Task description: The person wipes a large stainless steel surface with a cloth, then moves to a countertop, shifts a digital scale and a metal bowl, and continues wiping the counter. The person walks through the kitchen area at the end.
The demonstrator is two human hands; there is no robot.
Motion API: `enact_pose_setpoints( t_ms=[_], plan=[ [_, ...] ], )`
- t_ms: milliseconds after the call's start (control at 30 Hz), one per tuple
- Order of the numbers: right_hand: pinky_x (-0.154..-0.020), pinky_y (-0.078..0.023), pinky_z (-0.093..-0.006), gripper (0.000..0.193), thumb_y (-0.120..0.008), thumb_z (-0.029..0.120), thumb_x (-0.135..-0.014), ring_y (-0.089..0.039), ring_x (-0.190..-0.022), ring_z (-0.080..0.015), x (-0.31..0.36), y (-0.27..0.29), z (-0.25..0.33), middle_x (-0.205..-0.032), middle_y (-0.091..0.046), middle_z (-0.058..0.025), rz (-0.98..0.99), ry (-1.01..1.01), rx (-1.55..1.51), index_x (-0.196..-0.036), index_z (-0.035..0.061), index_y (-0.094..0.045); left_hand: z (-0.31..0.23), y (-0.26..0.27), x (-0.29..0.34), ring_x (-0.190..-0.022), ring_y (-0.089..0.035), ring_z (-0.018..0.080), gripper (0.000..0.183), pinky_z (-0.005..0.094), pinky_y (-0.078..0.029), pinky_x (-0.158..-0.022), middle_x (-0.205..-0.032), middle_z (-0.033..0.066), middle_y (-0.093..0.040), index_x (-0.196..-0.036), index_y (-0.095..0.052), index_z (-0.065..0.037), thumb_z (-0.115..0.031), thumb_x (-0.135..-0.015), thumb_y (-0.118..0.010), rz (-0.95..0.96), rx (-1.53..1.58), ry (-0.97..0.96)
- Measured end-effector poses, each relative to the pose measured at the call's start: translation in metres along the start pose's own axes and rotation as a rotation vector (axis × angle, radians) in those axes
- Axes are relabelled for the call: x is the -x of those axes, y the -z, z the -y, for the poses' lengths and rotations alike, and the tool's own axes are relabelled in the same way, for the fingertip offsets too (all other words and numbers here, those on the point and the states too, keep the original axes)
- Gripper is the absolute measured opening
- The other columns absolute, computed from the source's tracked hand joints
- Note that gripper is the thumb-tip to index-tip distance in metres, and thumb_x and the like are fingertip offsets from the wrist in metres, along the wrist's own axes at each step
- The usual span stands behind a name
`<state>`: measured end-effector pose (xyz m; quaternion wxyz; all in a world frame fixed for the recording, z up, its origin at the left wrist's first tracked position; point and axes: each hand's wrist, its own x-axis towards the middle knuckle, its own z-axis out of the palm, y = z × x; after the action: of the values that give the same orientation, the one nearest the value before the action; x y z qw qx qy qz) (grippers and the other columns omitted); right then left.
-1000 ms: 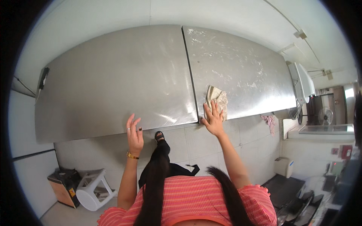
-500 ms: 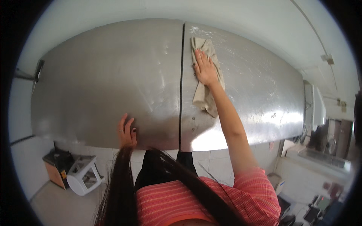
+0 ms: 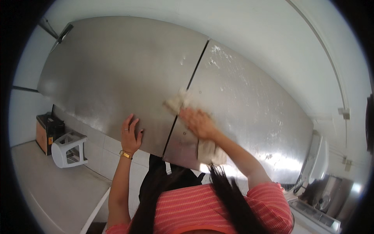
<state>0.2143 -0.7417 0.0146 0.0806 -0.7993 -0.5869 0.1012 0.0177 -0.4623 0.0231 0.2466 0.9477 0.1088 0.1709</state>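
Plain white walls curve around the room, and a thin conduit runs down one of them to a small junction box. On the left, a dark horizontal strip crosses pale panelling. A white plastic stool stands on the grey floor beside a black-and-tan box. Bright light shows at the lower right, near a fan.

A head-worn fisheye camera looks down on the nearby metal tabletop.
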Motion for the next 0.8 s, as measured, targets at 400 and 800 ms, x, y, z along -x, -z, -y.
enact_pose_setpoints(
  t_ms=[400, 800],
  plan=[
    [-0.112, -0.019, -0.0463, 0.057, -0.034, 0.029, -0.095, -0.022, -0.139, -0.0285, -0.125, 0.018, -0.195, -0.151, -0.022, -0.0129, -0.493, -0.56, 0.04, -0.145, 0.0069, -0.021, -0.002, -0.004, -0.006, -0.127, -0.037, 0.0353, 0.045, 0.0501, -0.027, -0.107, -0.137, 0.0162, -0.04, -0.121, -0.049, -0.005, -0.02, -0.08, -0.059, 0.049, -0.047, 0.006],
    [-0.113, -0.017, -0.0462, 0.058, -0.033, 0.031, -0.095, -0.02, -0.139, -0.0297, -0.146, 0.039, -0.23, -0.15, -0.023, -0.0122, -0.515, -0.745, 0.015, -0.146, 0.0074, -0.019, -0.004, -0.003, -0.007, -0.127, -0.037, 0.0371, 0.044, 0.0515, -0.023, -0.107, -0.138, 0.0183, -0.039, -0.123, -0.048, -0.003, -0.028, -0.087, -0.053, 0.031, -0.086, -0.016]
  ],
)
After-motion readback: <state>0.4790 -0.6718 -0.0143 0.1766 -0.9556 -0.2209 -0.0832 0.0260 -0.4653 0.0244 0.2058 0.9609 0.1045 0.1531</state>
